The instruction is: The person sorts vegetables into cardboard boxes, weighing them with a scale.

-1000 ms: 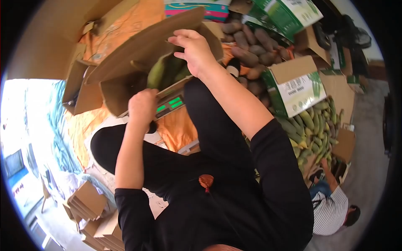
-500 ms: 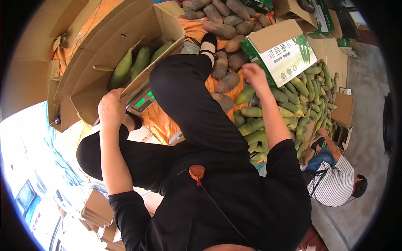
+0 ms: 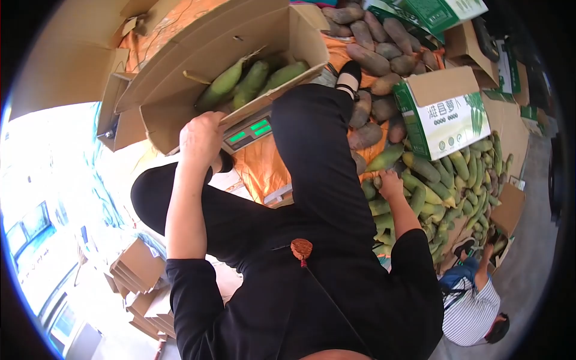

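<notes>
My left hand (image 3: 202, 137) is closed over the near edge of an open cardboard box (image 3: 225, 51). Inside that box lie several green radishes (image 3: 252, 83). Beneath the box's near side, a scale (image 3: 249, 131) shows lit green digits. Down at the near side of a heap of green radishes (image 3: 459, 171), my right hand (image 3: 391, 184) has its fingers curled round a radish, whose end (image 3: 377, 180) pokes out beside them. Another pale green radish (image 3: 385, 158) lies just beyond this hand.
A white and green printed carton (image 3: 450, 120) rests against the heap. Brownish, dusty roots (image 3: 367, 59) lie on an orange sheet (image 3: 258, 171). A person in a striped shirt (image 3: 471, 312) crouches at lower right. Folded cardboard (image 3: 139, 264) is stacked at lower left.
My right hand has come down from beside the printed carton onto the radish heap and closed on a radish. My left hand still holds the box edge. The whole view has shifted.
</notes>
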`<state>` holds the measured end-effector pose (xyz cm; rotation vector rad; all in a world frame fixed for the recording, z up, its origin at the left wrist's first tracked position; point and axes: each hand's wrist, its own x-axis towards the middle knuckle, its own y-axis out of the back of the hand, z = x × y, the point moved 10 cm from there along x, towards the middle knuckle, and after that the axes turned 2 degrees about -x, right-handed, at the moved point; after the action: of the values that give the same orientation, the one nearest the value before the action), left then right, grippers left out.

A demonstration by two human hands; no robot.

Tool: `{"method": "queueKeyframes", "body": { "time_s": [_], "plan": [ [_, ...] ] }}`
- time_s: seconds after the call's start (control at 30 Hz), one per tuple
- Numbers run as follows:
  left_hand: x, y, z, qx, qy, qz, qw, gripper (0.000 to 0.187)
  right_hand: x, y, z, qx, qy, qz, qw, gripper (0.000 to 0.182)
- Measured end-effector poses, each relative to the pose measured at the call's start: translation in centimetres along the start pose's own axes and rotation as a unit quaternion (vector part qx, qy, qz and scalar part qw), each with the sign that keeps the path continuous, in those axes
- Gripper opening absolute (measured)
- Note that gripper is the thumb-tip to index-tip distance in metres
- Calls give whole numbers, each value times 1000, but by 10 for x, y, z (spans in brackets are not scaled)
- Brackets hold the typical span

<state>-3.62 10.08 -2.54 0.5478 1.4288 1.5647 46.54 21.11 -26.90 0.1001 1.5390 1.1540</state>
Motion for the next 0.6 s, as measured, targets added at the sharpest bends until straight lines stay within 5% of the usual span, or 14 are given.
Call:
{"method": "queueKeyframes", "body": {
  "time_s": [0.23, 0.43, 0.5, 0.6],
  "plan": [
    [0, 0, -3, -13, -2, 4, 1000, 19, -11, 10, -5, -23, 12, -13, 1000, 60],
    [1, -3, -3, 11, 0, -14, 1000, 20, -28, 58, 14, 135, 17, 64, 989, 55],
    [1, -5, -5, 13, 1, -18, 1000, 21, -36, 90, 33, 372, -7, 187, 909, 55],
    [1, -6, -6, 11, -2, -16, 1000, 18, -41, 144, 28, 489, 38, 224, 842, 54]
  ]
}}
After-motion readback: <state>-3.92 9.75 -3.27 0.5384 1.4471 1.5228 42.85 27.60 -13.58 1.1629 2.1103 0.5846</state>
